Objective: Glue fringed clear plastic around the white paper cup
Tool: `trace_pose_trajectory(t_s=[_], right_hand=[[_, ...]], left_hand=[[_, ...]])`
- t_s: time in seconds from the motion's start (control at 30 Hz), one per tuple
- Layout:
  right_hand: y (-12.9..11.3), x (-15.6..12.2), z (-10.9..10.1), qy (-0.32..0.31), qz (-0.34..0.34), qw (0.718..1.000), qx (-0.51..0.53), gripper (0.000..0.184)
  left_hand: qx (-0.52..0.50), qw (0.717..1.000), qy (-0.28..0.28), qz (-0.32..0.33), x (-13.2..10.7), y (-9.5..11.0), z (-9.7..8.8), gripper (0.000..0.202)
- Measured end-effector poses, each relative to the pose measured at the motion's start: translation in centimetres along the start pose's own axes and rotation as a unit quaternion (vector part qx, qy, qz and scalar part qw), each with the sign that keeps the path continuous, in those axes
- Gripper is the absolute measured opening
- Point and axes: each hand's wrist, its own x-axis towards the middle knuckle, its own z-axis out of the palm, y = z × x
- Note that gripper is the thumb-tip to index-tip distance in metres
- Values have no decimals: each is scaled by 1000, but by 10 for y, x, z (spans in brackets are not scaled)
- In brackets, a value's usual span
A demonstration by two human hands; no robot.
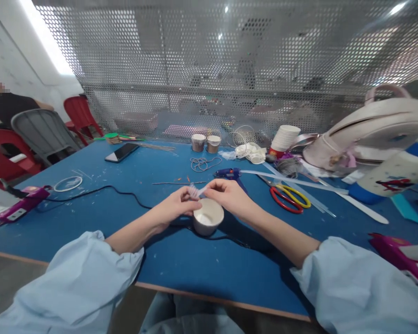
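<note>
My left hand point(177, 204) and my right hand point(226, 194) meet over a white paper cup point(208, 217) that stands on the blue table point(195, 264). Both hands are closed in a pinch on a small pale fringed strip point(195, 190) held just above the cup's far rim. The left hand's fingers also rest against the cup's side. A blue glue gun point(230, 174) lies just behind the hands, and its black cable point(118, 191) runs past the cup toward the left.
Red and yellow scissors point(289, 197), clear plastic strips point(299, 183), a stack of paper cups point(284, 137), two small brown cups point(205, 143), a phone point(121, 152), a pink bag point(369, 130) and a magenta tool point(14, 206) lie about. A person sits far left point(7, 106).
</note>
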Motion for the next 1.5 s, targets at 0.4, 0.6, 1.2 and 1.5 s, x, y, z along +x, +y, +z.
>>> trace_pose_trajectory(t_s=[0.4,0.6,1.2,1.5], right_hand=[[8,1,0,9,74,996,50,28],[12,4,0,-16,99,992,80,31],[51,-21,-86,184,70,948,-250,31],[65,13,-69,137,88,936,-312,53]], left_hand=[[37,998,19,56,5,-9,2,24],[18,999,-24,11,26,-7,1,34],[334,926,-89,153,32,44,13,21],[289,937,-157,118,43,44,14,16]])
